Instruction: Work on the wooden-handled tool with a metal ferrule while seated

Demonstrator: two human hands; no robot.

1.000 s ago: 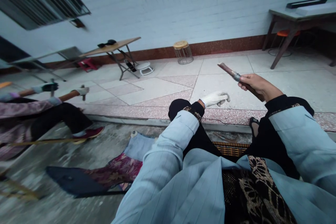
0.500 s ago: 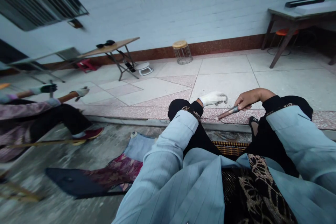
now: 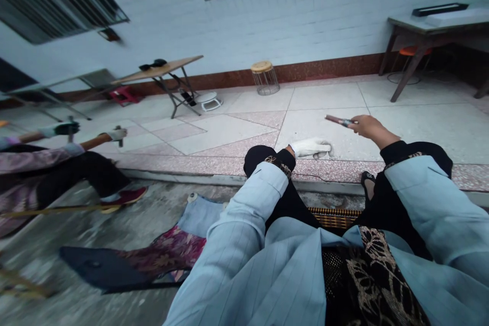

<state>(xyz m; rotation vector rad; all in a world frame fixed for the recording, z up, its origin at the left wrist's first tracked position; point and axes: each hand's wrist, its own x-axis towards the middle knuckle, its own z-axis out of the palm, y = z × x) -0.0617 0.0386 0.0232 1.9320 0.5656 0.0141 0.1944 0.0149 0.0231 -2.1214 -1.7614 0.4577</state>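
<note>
My left hand [image 3: 311,147], in a white knitted glove, rests near my left knee just above the tiled ledge. Its fingers are curled together, and whatever lies between them is too small to make out. Bare, my right hand [image 3: 369,126] grips a short brown bar-like tool [image 3: 335,120] by its wrapped end. The tool points left, raised above and to the right of the gloved hand and apart from it. Woven yellow-and-black wickerwork [image 3: 336,218] shows between my legs, partly hidden by my clothes.
A seated co-worker [image 3: 57,158] with gloved hands holds tools at the left. A chair-like piece with patterned cloth [image 3: 168,252] lies beside me. Beyond the ledge edge [image 3: 214,179] stand a round wire stool [image 3: 263,79], a folding table [image 3: 171,65] and a wooden table [image 3: 420,28].
My right hand has lifted the tool up and away from the ledge, levelling it. The gloved left hand's fingers have curled in more and shifted slightly down.
</note>
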